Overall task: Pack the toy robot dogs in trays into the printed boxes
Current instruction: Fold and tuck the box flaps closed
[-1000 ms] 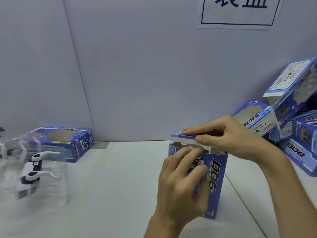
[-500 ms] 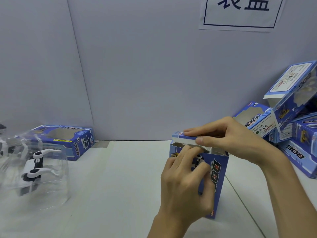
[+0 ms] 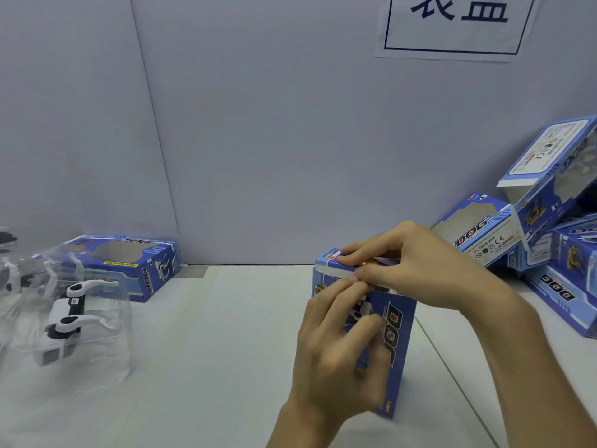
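Closing step: my right hand pinched the box flap, my left hand gripped its front. Next, I judged, the flap needed tucking in.

An upright box, blue and printed, stands on end at the near centre, with "DOG" lettered down its side and its top flap folded nearly shut. To the near left a white-and-black toy robot dog lies in a clear plastic tray, and what seems to be a second trayed dog is cut off by the left edge. A windowed box lies flat at the far left by the wall, and at the far right a pile of boxes leans together, the topmost with an end flap open.
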Action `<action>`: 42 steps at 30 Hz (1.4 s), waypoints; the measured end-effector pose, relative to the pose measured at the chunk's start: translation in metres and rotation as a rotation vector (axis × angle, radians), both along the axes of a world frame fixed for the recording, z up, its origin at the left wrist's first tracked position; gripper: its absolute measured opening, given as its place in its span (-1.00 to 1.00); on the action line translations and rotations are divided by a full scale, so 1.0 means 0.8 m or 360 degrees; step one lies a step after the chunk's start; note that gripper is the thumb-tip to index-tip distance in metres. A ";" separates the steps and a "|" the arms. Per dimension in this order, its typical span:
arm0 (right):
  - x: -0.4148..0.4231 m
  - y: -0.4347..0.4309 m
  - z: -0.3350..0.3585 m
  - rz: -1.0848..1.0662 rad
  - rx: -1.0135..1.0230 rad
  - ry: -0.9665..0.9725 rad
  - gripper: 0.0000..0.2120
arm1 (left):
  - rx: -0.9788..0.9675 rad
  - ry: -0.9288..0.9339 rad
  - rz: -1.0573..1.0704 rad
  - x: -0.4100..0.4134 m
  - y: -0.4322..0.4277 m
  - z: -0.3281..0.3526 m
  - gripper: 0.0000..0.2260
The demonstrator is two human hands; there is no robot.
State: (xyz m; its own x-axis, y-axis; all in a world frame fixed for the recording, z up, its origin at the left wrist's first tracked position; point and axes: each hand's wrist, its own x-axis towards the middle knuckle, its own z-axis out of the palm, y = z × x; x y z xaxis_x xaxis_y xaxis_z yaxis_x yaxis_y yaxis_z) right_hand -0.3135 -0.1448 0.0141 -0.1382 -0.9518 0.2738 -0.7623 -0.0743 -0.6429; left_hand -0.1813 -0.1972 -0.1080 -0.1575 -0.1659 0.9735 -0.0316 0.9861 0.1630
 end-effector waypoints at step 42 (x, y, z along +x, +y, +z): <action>-0.029 0.019 -0.005 0.0455 0.0395 -0.0420 -0.69 | 0.0044 -0.0100 0.0204 -0.013 0.010 -0.005 -0.65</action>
State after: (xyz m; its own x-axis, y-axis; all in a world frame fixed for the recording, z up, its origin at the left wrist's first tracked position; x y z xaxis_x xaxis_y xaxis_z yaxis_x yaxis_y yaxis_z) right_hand -0.3368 -0.1296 0.0105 0.1050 -0.9942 0.0237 -0.5415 -0.0772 -0.8371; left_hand -0.1921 -0.1890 -0.1122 -0.1938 -0.2153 0.9571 -0.1677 0.9685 0.1839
